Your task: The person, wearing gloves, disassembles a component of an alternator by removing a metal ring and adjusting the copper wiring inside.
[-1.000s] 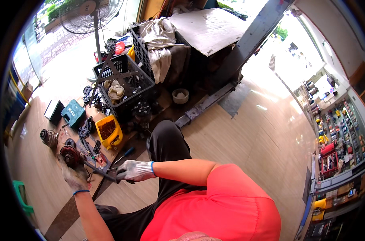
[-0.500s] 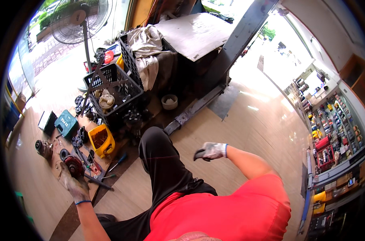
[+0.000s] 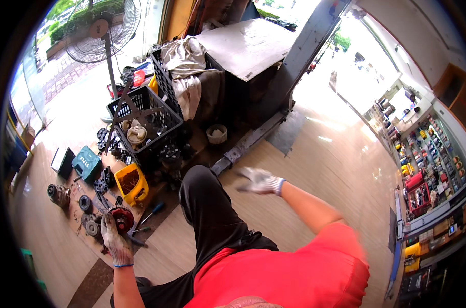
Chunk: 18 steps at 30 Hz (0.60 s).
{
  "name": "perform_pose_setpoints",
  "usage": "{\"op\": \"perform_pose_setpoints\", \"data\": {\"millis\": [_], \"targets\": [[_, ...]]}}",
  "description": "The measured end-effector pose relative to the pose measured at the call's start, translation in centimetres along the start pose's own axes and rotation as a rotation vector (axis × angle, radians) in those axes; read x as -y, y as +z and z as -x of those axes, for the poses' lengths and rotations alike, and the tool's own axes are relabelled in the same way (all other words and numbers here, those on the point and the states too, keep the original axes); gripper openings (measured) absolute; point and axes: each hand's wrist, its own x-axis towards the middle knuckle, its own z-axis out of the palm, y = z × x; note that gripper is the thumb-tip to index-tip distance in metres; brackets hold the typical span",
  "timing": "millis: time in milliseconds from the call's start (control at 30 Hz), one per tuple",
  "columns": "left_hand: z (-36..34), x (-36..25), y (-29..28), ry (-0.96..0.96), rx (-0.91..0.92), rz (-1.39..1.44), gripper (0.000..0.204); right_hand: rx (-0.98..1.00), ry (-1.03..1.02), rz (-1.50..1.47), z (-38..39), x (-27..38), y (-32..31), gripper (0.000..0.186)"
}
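- left grip (image 3: 116, 241) first: it's a gloved hand clasped on a red round part (image 3: 122, 219), from where i'm standing
- that red part sits low over the brown sheet (image 3: 75, 219) on the floor, just right of a grey disc (image 3: 92, 226)
- right grip (image 3: 261, 181) is gloved too, kinda blurry, but it's loose with the fingers spread, up over the floor near the raised knee (image 3: 204, 190)
- a dark bar (image 3: 138, 242) pokes out to the right of the left glove
- black ring (image 3: 85, 204) lies behind the grey disc, and a chunky metal part (image 3: 58, 195) is off to the left
- yellow tub (image 3: 139, 194) is further back, blue-handled screwdriver (image 3: 158, 208) near it
- behind all that there's a teal case (image 3: 86, 162) and a black crate (image 3: 163, 129), with a white bowl (image 3: 217, 134) right of the crate
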Motion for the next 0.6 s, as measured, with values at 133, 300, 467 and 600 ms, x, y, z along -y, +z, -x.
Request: {"op": "perform_pose_setpoints", "data": {"millis": [133,300,467,600], "targets": [[-0.1,-0.6,-0.5,0.114,0.141,-0.082,0.04,-0.237,-0.46,-0.519,-6.3,15.4,-2.6,0.09],[-0.4,-1.1,0.2,0.292,0.083,-0.43,0.038,0.151,-0.414,-1.21,-15.7,28.3,8.3,0.062],[-1.0,-1.0,-1.4,0.379,0.056,-0.356,0.025,0.479,-0.489,-1.499,-12.7,31.7,9.2,0.034],[-0.6,-2.0,-0.7,0.292,0.017,-0.402,0.026,0.361,-0.532,-1.19,-12.4,30.6,8.7,0.032]]}}
